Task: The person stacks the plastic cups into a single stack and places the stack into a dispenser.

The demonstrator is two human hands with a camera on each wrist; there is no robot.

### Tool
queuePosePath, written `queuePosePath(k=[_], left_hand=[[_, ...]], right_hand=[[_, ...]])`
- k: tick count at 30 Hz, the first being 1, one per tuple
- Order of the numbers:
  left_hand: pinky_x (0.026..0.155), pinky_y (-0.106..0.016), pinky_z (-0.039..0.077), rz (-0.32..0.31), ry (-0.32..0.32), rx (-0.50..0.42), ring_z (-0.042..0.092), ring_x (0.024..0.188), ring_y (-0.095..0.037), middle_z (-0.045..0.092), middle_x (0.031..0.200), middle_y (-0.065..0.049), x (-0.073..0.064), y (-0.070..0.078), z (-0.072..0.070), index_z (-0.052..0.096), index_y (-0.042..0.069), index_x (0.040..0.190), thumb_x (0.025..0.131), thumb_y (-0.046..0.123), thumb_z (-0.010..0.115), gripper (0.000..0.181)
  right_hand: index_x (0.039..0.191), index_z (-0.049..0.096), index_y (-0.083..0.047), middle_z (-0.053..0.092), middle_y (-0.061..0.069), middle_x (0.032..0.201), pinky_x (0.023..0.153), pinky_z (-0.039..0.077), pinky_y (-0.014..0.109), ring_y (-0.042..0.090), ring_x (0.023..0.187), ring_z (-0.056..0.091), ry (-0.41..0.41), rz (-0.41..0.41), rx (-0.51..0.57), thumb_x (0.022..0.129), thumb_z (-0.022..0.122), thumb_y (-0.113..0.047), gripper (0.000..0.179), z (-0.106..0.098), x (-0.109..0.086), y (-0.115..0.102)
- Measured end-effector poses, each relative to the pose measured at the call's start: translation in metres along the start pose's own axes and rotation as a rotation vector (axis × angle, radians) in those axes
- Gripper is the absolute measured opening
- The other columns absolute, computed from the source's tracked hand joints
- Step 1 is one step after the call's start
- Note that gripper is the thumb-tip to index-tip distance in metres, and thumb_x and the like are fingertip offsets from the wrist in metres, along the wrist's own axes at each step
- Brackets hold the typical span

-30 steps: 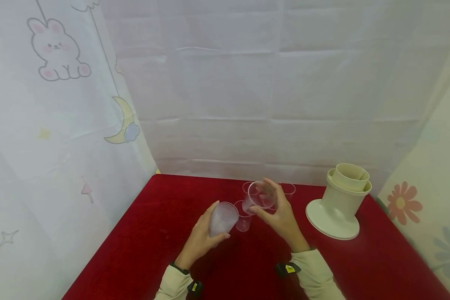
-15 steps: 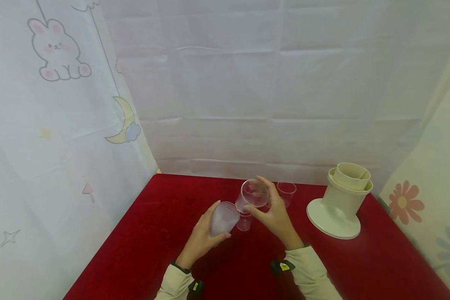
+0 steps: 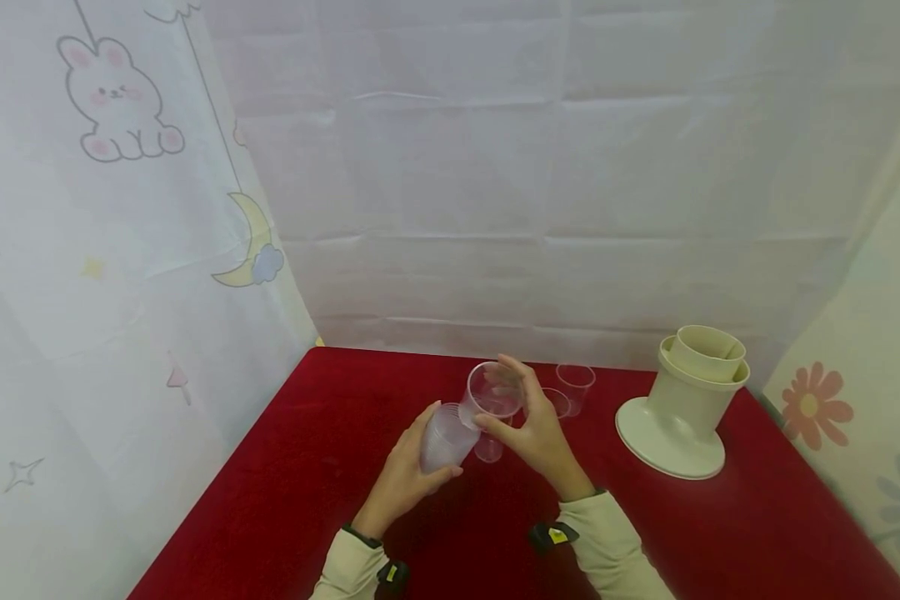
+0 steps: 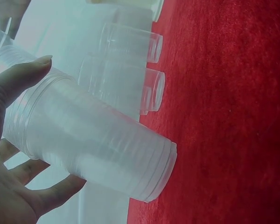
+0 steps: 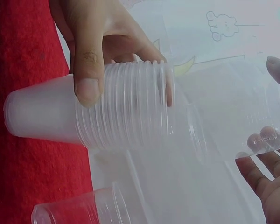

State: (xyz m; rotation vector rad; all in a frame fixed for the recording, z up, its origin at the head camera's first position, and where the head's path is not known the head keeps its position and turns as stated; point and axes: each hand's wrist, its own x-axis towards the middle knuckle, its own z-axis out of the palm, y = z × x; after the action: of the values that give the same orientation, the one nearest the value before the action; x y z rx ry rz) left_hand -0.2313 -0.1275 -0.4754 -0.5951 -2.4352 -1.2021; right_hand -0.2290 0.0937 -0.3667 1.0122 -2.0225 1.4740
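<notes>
My left hand [image 3: 399, 479] grips a tilted stack of nested clear plastic cups [image 3: 442, 450], its mouth facing up and to the right. In the left wrist view the stack [image 4: 102, 135] slants across, with the thumb along its rims. My right hand [image 3: 543, 435] holds a single clear plastic cup [image 3: 492, 403] around its side. The base of that cup [image 5: 224, 112] is right at the stack's mouth in the right wrist view. Just below the held cup a clear cup [image 3: 488, 450] stands on the table, its top partly hidden.
More clear cups stand behind my right hand, among them one cup [image 3: 576, 390] near the back edge. A cream plastic piece with a round flange and nested tubes [image 3: 678, 412] stands at the right of the red table [image 3: 285, 500]. White printed sheets [image 3: 450, 183] enclose the table.
My right hand has moved left with the single cup, bringing it up to the stack. The left hand and stack have stayed nearly still.
</notes>
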Motion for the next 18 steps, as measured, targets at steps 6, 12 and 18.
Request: queuePosePath(k=[6,12,18], left_hand=[[0.086,-0.049,0.050,-0.001,-0.004,-0.005,0.056,0.112,-0.027,0.054,0.137,-0.012,0.000,0.000,0.000,0.031,0.025,0.156,0.080,0.033,0.085,0.093],[0.084,-0.047,0.051,0.000,-0.001,0.005,0.057,0.111,-0.027,0.054,0.137,-0.012,-0.001,0.000,0.000,0.032,0.024,0.156,0.080,0.033,0.085,0.094],[0.083,-0.047,0.051,-0.002,0.005,0.003,0.057,0.110,-0.027,0.055,0.136,-0.012,-0.001,-0.001,0.000,0.031,0.026,0.156,0.080,0.035,0.085,0.094]], right_hand=[[0.139,0.038,0.013,0.056,0.030,0.130,0.093,0.047,0.059,0.045,0.114,0.058,-0.011,-0.010,0.011,0.074,0.080,0.012,0.078,0.005,0.001,0.001],[0.141,0.039,0.007,0.058,0.026,0.130,0.096,0.050,0.049,0.038,0.117,0.058,-0.019,0.023,-0.010,0.075,0.081,0.008,0.079,0.010,-0.001,0.000],[0.142,0.039,0.007,0.057,0.027,0.132,0.097,0.048,0.054,0.040,0.120,0.056,-0.043,0.037,0.003,0.076,0.081,0.007,0.078,0.015,0.000,0.001]])
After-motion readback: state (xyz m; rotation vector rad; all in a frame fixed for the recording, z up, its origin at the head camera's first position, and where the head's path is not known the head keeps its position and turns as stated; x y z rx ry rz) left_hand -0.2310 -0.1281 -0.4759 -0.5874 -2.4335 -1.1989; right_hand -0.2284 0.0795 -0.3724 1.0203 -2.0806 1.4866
